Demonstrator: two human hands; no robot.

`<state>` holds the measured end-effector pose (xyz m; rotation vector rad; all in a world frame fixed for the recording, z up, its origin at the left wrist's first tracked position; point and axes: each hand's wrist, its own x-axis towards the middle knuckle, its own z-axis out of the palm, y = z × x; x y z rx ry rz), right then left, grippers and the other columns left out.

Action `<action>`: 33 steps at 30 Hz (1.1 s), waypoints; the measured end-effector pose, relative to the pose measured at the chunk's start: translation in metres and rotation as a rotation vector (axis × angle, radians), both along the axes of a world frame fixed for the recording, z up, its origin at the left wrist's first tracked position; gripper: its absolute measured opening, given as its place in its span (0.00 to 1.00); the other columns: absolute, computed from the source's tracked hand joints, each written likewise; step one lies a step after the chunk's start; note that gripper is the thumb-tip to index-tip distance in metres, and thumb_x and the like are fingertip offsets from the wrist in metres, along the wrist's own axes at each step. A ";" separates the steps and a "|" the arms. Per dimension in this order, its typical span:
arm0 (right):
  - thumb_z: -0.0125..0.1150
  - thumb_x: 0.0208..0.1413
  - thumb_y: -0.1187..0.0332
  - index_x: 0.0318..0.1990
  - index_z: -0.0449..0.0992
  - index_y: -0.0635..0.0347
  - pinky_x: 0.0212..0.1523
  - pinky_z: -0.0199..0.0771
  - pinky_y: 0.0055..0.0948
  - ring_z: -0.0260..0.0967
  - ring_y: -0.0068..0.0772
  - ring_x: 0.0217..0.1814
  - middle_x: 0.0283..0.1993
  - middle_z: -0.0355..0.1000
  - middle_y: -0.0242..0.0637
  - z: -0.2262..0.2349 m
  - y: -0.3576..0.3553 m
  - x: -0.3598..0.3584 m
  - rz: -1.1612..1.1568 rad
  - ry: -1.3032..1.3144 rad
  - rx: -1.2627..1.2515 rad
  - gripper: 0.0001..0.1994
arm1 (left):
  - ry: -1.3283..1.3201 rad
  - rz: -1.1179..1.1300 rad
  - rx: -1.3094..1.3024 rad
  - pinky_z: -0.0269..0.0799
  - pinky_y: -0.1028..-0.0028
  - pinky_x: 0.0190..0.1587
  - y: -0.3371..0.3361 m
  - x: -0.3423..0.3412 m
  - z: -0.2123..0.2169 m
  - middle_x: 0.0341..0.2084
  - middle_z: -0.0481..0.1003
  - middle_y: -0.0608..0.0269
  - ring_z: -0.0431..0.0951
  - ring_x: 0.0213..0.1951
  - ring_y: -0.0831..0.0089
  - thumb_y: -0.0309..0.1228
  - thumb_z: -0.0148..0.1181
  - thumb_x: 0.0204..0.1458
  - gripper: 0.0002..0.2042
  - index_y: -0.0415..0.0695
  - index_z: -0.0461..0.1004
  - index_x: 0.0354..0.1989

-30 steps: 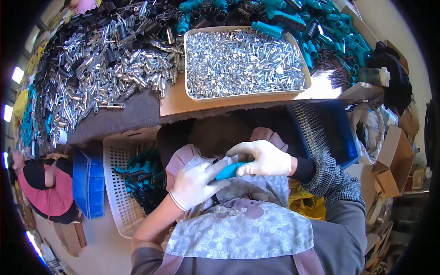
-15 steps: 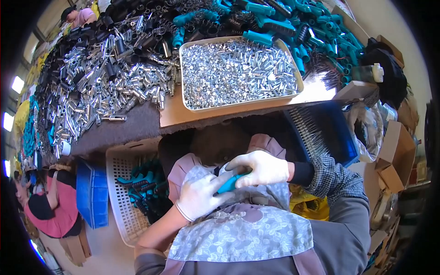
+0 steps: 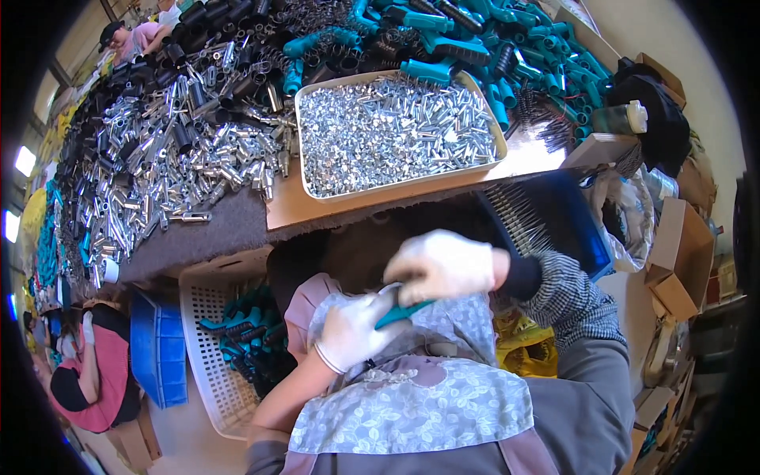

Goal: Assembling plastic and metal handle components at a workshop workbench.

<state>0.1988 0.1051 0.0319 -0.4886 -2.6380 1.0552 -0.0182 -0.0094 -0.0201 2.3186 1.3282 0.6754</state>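
My left hand, in a white glove, is wrapped round a teal plastic tool handle above my floral apron. Just over the handle is my gloved right hand, a little blurred. Its fingers are curled together, and what lies between them is hidden. Beyond both hands, a cream tray full of small shiny metal parts rests on the bench. Many teal handles with black parts fill a white perforated basket to my left.
Piled on the bench are metal sockets, black springs and teal housings. A blue bin with rows of metal pins stands right, near cardboard boxes. Left are a blue crate and a person in pink.
My right hand has lifted and shifted off the teal handle, which it gripped before. My left hand keeps the handle. The view has shifted slightly.
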 end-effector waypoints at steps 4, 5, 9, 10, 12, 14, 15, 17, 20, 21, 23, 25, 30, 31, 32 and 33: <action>0.60 0.55 0.64 0.34 0.81 0.56 0.41 0.76 0.44 0.75 0.51 0.40 0.35 0.76 0.44 0.026 0.082 0.038 -0.673 0.109 0.660 0.08 | -0.114 0.102 0.033 0.77 0.60 0.30 0.000 -0.004 0.004 0.27 0.79 0.56 0.81 0.27 0.54 0.45 0.70 0.47 0.24 0.52 0.78 0.53; 0.61 0.56 0.63 0.34 0.82 0.54 0.42 0.76 0.43 0.76 0.50 0.41 0.35 0.76 0.44 0.031 0.101 0.047 -0.806 0.072 0.695 0.07 | -0.115 0.115 0.028 0.77 0.60 0.31 0.000 -0.006 0.005 0.28 0.79 0.56 0.81 0.28 0.54 0.44 0.70 0.47 0.24 0.52 0.78 0.54; 0.65 0.53 0.57 0.34 0.86 0.51 0.44 0.77 0.42 0.78 0.48 0.42 0.37 0.79 0.41 0.026 0.128 0.049 -1.019 -0.232 0.652 0.10 | -0.109 0.158 0.012 0.78 0.60 0.33 -0.002 -0.006 0.004 0.29 0.80 0.55 0.82 0.29 0.53 0.44 0.71 0.47 0.24 0.52 0.78 0.54; 0.65 0.52 0.57 0.34 0.87 0.51 0.44 0.77 0.42 0.78 0.48 0.42 0.37 0.80 0.42 0.024 0.130 0.049 -1.030 -0.241 0.630 0.11 | -0.128 0.173 0.005 0.78 0.61 0.33 -0.003 -0.005 0.006 0.29 0.80 0.55 0.82 0.29 0.53 0.43 0.71 0.47 0.24 0.51 0.78 0.54; 0.65 0.52 0.59 0.33 0.86 0.51 0.44 0.77 0.42 0.78 0.49 0.42 0.36 0.80 0.42 0.026 0.133 0.054 -0.970 -0.129 0.635 0.09 | -0.142 0.193 0.039 0.78 0.61 0.33 -0.001 -0.006 0.007 0.29 0.80 0.55 0.82 0.30 0.53 0.43 0.71 0.47 0.24 0.51 0.78 0.54; 0.65 0.52 0.59 0.34 0.85 0.53 0.44 0.77 0.42 0.78 0.48 0.41 0.37 0.80 0.41 0.024 0.134 0.059 -0.938 -0.072 0.646 0.10 | -0.139 0.207 0.022 0.78 0.61 0.34 0.000 -0.008 0.006 0.29 0.79 0.56 0.82 0.30 0.54 0.42 0.71 0.47 0.24 0.50 0.78 0.54; 0.65 0.53 0.59 0.34 0.85 0.53 0.43 0.77 0.41 0.78 0.48 0.40 0.38 0.80 0.41 0.023 0.135 0.058 -0.924 -0.024 0.673 0.10 | -0.137 0.203 0.036 0.78 0.61 0.33 0.001 -0.010 0.005 0.29 0.79 0.56 0.82 0.30 0.55 0.42 0.71 0.47 0.24 0.50 0.78 0.53; 0.67 0.54 0.64 0.36 0.83 0.57 0.42 0.77 0.32 0.79 0.41 0.38 0.36 0.80 0.40 0.023 0.124 0.057 -0.956 0.154 0.547 0.07 | -0.111 0.201 0.050 0.78 0.63 0.33 0.001 -0.014 0.007 0.29 0.80 0.56 0.82 0.30 0.56 0.41 0.71 0.46 0.24 0.51 0.78 0.53; 0.64 0.57 0.72 0.38 0.81 0.63 0.38 0.75 0.23 0.76 0.25 0.33 0.32 0.78 0.35 0.026 0.085 0.039 -0.904 0.466 0.229 0.05 | -0.017 0.226 0.041 0.77 0.63 0.31 -0.002 -0.022 0.014 0.28 0.79 0.58 0.82 0.29 0.57 0.42 0.70 0.47 0.23 0.51 0.78 0.53; 0.64 0.57 0.73 0.39 0.81 0.64 0.37 0.75 0.23 0.75 0.23 0.32 0.32 0.77 0.33 0.029 0.063 0.028 -0.848 0.557 0.025 0.05 | -0.018 0.237 0.036 0.77 0.63 0.31 -0.001 -0.023 0.013 0.28 0.79 0.58 0.82 0.29 0.57 0.42 0.70 0.47 0.23 0.51 0.78 0.53; 0.62 0.56 0.74 0.38 0.79 0.65 0.40 0.74 0.23 0.74 0.20 0.37 0.35 0.76 0.32 0.036 0.020 0.008 -0.641 0.410 -0.263 0.05 | 0.069 0.190 0.086 0.76 0.63 0.29 0.006 -0.019 0.015 0.25 0.78 0.59 0.81 0.27 0.57 0.44 0.69 0.48 0.22 0.52 0.77 0.52; 0.63 0.55 0.71 0.37 0.79 0.65 0.43 0.75 0.28 0.74 0.25 0.39 0.35 0.76 0.35 0.010 0.004 -0.004 -0.424 0.359 -0.301 0.06 | 0.110 0.159 0.099 0.75 0.62 0.27 0.011 -0.018 0.017 0.24 0.77 0.59 0.81 0.26 0.58 0.45 0.67 0.49 0.21 0.52 0.76 0.51; 0.61 0.57 0.75 0.37 0.77 0.69 0.49 0.74 0.28 0.73 0.28 0.45 0.44 0.73 0.39 -0.026 -0.010 -0.010 -0.366 0.354 -0.490 0.05 | 0.195 0.169 -0.009 0.75 0.62 0.28 0.008 -0.023 0.016 0.25 0.78 0.59 0.82 0.27 0.60 0.45 0.66 0.50 0.21 0.52 0.76 0.52; 0.61 0.57 0.75 0.37 0.77 0.68 0.49 0.74 0.29 0.72 0.29 0.46 0.44 0.73 0.40 -0.033 -0.012 -0.012 -0.339 0.372 -0.473 0.05 | 0.158 0.162 0.017 0.75 0.62 0.28 0.011 -0.022 0.016 0.25 0.78 0.59 0.82 0.27 0.60 0.45 0.66 0.51 0.21 0.52 0.76 0.51; 0.62 0.57 0.74 0.38 0.78 0.67 0.50 0.73 0.29 0.72 0.30 0.47 0.45 0.73 0.40 -0.036 -0.013 -0.014 -0.313 0.386 -0.436 0.05 | 0.159 0.159 0.018 0.75 0.62 0.28 0.011 -0.024 0.017 0.25 0.78 0.59 0.82 0.27 0.60 0.45 0.66 0.51 0.21 0.52 0.76 0.51; 0.62 0.57 0.74 0.38 0.78 0.67 0.50 0.73 0.29 0.72 0.30 0.47 0.45 0.73 0.40 -0.041 -0.015 -0.015 -0.313 0.386 -0.440 0.05 | 0.188 0.189 -0.001 0.75 0.62 0.29 0.007 -0.025 0.017 0.25 0.78 0.59 0.82 0.27 0.60 0.45 0.66 0.51 0.21 0.52 0.76 0.51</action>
